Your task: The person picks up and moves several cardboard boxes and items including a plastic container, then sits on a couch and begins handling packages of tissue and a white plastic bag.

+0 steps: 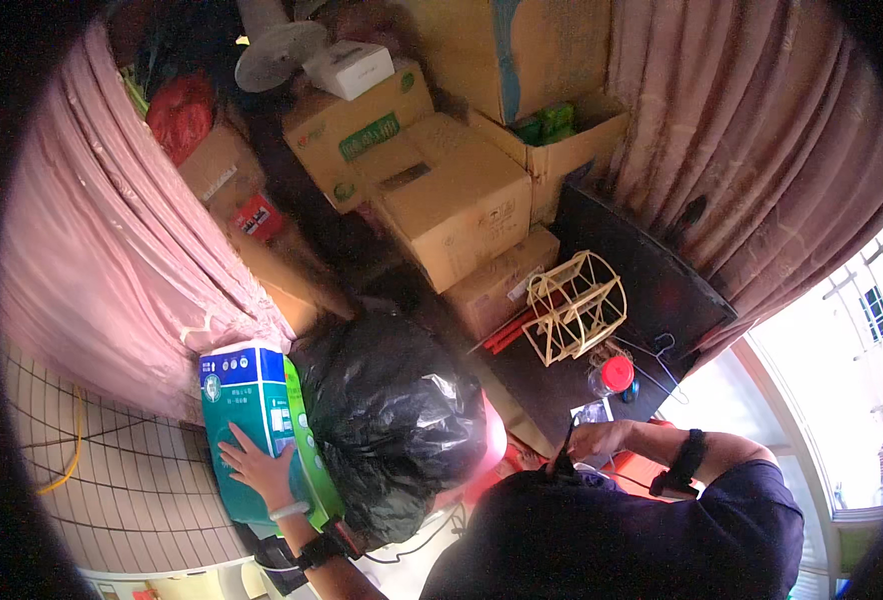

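My left hand (256,466) lies with fingers spread on a teal and blue plastic-wrapped package (243,405). Against that package's right side is a green package (308,450), and beside it bulges a full black plastic bag (396,420). My right hand (588,441) is near my chest with its fingers curled around a black strap (564,454). Just above the right hand, a clear jar with a red lid (618,373) and a wire clothes hanger (663,367) rest on a dark surface, near a frame of thin wooden strips (576,307).
Cardboard boxes (456,195) are stacked ahead, with a small white box (351,69) on top. Pink curtains hang at left (134,247) and right (696,112). A red plastic bag (180,116) lies at the upper left. A barred window (861,330) is at the right.
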The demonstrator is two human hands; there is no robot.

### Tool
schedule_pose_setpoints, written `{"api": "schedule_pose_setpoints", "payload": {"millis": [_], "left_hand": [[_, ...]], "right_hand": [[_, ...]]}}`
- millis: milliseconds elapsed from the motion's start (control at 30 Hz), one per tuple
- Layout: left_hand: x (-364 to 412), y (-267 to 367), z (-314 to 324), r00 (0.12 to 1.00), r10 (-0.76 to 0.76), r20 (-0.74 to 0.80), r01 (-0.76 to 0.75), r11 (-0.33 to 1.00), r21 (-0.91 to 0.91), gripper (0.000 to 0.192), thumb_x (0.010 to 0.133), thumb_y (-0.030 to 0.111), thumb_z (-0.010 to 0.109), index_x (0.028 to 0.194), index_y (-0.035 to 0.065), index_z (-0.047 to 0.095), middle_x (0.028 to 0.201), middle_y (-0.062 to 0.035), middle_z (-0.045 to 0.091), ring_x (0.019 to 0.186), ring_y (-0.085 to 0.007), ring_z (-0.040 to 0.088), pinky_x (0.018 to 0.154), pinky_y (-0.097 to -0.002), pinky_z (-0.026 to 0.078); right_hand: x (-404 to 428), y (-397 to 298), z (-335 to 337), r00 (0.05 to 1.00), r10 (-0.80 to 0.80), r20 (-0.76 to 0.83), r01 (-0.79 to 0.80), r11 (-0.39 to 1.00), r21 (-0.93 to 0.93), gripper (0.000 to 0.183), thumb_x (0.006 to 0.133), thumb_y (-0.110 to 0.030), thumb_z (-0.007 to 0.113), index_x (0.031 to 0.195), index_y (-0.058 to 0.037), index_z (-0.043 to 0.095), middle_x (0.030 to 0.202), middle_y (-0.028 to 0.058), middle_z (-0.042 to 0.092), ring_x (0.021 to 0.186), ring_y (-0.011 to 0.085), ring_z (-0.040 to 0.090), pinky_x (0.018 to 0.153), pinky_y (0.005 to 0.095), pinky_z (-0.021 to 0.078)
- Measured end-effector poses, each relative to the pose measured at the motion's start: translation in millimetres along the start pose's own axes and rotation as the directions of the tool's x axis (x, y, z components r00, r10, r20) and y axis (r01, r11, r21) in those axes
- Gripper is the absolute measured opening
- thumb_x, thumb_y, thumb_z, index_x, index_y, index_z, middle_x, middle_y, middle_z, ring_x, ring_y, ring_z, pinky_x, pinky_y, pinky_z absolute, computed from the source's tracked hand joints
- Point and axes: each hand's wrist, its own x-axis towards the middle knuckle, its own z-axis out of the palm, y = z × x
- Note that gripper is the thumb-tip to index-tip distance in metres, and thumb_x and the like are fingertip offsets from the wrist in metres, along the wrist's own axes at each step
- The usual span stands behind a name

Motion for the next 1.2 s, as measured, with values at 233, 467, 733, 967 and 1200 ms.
{"api": "schedule_pose_setpoints", "payload": {"millis": [233,467,733,967,1200], "left_hand": [[-4,1,-4,0.998,-0.043,0.037,0.044,0.999,-0.014,0.114,0.044,0.039,0.076,0.133,0.0179,0.009,0.131,-0.0274,0.016,0.120,-0.0428,0.019,0.089,-0.0597,0.025],[0,6,-12,0.995,-0.071,0.071,0.072,0.997,-0.004,0.112,0.045,0.038,0.077,0.133,0.0156,0.010,0.130,-0.0275,0.017,0.121,-0.0425,0.018,0.090,-0.0577,0.025],[-2,-12,-1,0.997,-0.011,0.073,0.015,0.999,-0.049,0.113,0.047,0.039,0.075,0.134,0.0151,0.005,0.131,-0.0294,0.013,0.120,-0.0467,0.015,0.089,-0.0607,0.023],[-6,-30,-24,0.991,0.109,0.077,-0.090,0.973,-0.215,0.115,0.044,0.041,0.074,0.133,0.0116,0.009,0.129,-0.0283,0.021,0.117,-0.0441,0.025,0.087,-0.0534,0.031],[-6,-49,-2,0.981,0.149,-0.121,-0.181,0.925,-0.334,0.107,0.046,0.049,0.072,0.127,-0.0002,0.022,0.125,-0.0261,0.032,0.116,-0.0396,0.031,0.090,-0.0481,0.029]], "right_hand": [[-26,-95,-32,0.986,0.120,0.118,-0.072,0.933,-0.352,0.041,0.082,-0.044,0.045,0.094,-0.0083,0.059,0.084,0.0122,0.061,0.074,0.0235,0.057,0.065,0.0355,0.0427],[-27,-93,-94,0.933,0.353,-0.063,-0.355,0.885,-0.302,0.047,0.083,-0.046,0.039,0.079,-0.0052,0.063,0.077,0.0103,0.063,0.074,0.0202,0.061,0.068,0.0314,0.0480],[28,-132,-120,0.980,0.184,-0.070,-0.191,0.799,-0.571,0.043,0.076,-0.044,0.050,0.099,-0.0085,0.057,0.093,0.0120,0.060,0.087,0.0262,0.058,0.078,0.0342,0.0438],[103,-168,-112,0.982,0.093,0.164,0.031,0.778,-0.628,0.044,0.077,-0.040,0.052,0.104,-0.0057,0.053,0.095,0.0123,0.059,0.089,0.0250,0.057,0.075,0.0322,0.0446],[230,-188,-73,0.920,0.101,0.379,0.099,0.874,-0.475,0.055,0.075,-0.043,0.054,0.112,-0.0042,0.043,0.101,0.0103,0.052,0.091,0.0177,0.049,0.076,0.0317,0.0412]]}}
